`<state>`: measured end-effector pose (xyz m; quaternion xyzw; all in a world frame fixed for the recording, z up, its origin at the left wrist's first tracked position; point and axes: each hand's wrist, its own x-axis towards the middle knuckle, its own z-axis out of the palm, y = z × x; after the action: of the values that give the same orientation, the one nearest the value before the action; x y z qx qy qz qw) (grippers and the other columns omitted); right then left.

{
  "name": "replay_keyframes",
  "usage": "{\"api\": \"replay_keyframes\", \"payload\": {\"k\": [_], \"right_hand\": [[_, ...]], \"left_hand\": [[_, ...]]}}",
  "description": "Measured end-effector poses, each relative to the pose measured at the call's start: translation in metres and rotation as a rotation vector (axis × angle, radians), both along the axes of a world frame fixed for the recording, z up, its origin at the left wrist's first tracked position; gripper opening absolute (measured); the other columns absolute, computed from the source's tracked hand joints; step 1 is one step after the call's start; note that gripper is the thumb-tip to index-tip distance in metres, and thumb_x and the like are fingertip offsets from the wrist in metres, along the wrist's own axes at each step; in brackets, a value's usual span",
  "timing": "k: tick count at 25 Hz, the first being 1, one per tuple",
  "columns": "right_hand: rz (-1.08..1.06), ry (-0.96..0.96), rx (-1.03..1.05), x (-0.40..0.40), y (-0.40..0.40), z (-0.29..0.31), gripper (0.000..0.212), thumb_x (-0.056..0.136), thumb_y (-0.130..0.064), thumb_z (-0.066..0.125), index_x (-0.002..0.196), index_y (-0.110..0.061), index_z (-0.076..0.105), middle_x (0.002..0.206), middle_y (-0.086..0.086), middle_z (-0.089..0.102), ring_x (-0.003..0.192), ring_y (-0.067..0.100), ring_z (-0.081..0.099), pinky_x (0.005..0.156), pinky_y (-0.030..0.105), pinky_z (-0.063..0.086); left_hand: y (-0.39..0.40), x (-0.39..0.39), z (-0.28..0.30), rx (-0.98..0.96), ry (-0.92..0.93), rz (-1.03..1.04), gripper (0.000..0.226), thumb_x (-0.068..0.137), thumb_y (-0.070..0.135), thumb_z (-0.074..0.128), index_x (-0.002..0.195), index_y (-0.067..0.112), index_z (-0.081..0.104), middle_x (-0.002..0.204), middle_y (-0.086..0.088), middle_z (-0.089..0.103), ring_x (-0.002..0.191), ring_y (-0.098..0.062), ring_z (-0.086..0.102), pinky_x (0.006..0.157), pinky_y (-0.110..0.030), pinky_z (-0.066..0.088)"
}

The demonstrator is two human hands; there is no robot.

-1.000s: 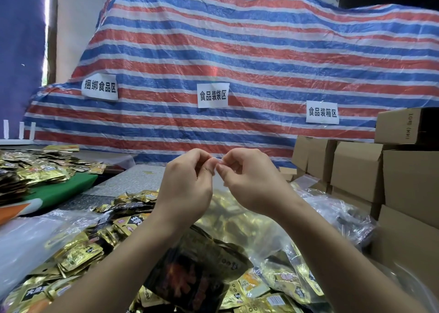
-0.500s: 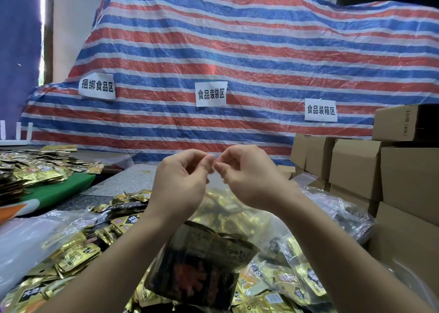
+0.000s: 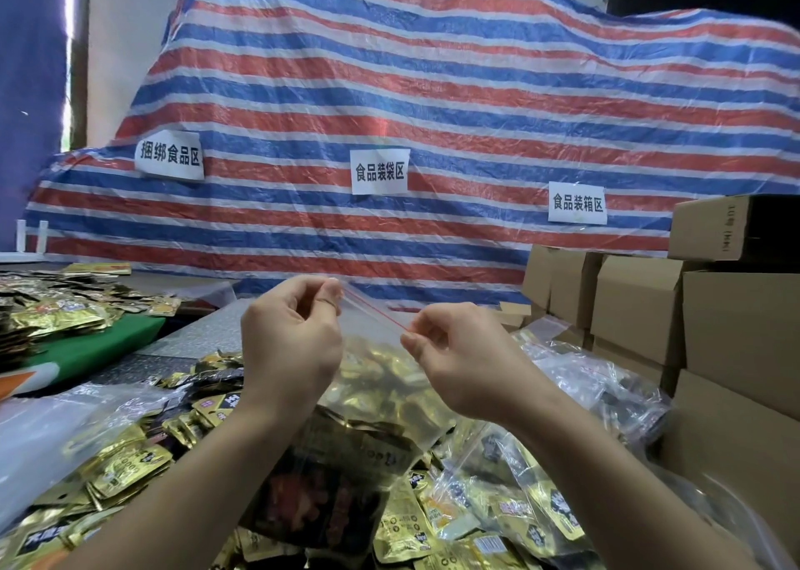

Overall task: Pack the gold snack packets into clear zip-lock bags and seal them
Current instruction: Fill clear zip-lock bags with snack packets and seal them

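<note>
A clear zip-lock bag full of gold snack packets hangs in front of me over the table. Its red zip strip runs taut between my hands. My left hand pinches the strip's left end, held higher. The right end, a little lower, is pinched by my right hand. Loose gold packets lie heaped on the table below and to the left. More filled clear bags lie under my right forearm.
Brown cardboard boxes are stacked along the right side. A striped tarpaulin with three white paper labels covers the back. Another heap of packets sits far left by a green mat. Clear plastic sheeting lies at left.
My hands, pinched close together at the bag's top before, have drawn apart along the zip strip. The right hand moved right and down, and the red strip now shows between them.
</note>
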<state>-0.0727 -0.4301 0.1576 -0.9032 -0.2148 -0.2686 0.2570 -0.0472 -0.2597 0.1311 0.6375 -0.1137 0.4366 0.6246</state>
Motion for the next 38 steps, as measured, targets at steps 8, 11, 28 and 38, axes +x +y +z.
{"api": "replay_keyframes", "payload": {"k": [8,11,28,38], "right_hand": [[-0.023,0.006,-0.009,-0.004,-0.023,-0.011,0.019,0.097,-0.031,0.062,0.078,-0.032,0.061,0.076,-0.015,0.06,0.071,0.0,0.053,0.059,0.016,0.039],[-0.015,0.026,-0.006,-0.004,-0.029,-0.014,0.024,0.097,-0.028,0.062,0.075,-0.036,0.057,0.076,-0.015,0.059,0.07,-0.003,0.053,0.059,0.012,0.04],[0.081,0.067,0.008,0.001,-0.048,-0.022,0.016,0.093,-0.031,0.062,0.079,-0.031,0.055,0.081,-0.013,0.059,0.073,-0.007,0.055,0.063,0.013,0.043],[0.142,0.306,-0.115,0.002,-0.016,-0.011,0.049,0.081,-0.06,0.07,0.109,-0.021,0.061,0.087,-0.007,0.068,0.078,0.007,0.067,0.075,0.034,0.06]], "left_hand": [[0.012,0.008,0.007,0.027,-0.006,0.059,0.025,0.097,0.028,0.06,0.073,0.024,0.066,0.055,0.014,0.06,0.042,-0.001,0.045,0.039,-0.017,0.036],[0.015,0.01,0.009,0.028,-0.01,0.075,0.024,0.097,0.028,0.061,0.073,0.024,0.066,0.056,0.016,0.06,0.043,-0.001,0.046,0.04,-0.016,0.037],[0.001,0.01,0.017,0.199,-0.009,-0.075,0.025,0.1,0.031,0.052,0.079,0.021,0.061,0.067,0.008,0.065,0.055,-0.004,0.055,0.05,-0.018,0.045],[-0.037,0.012,0.011,0.106,0.05,-0.251,0.02,0.102,0.023,0.049,0.087,0.015,0.061,0.066,0.005,0.068,0.058,-0.007,0.063,0.054,-0.015,0.048]]}}
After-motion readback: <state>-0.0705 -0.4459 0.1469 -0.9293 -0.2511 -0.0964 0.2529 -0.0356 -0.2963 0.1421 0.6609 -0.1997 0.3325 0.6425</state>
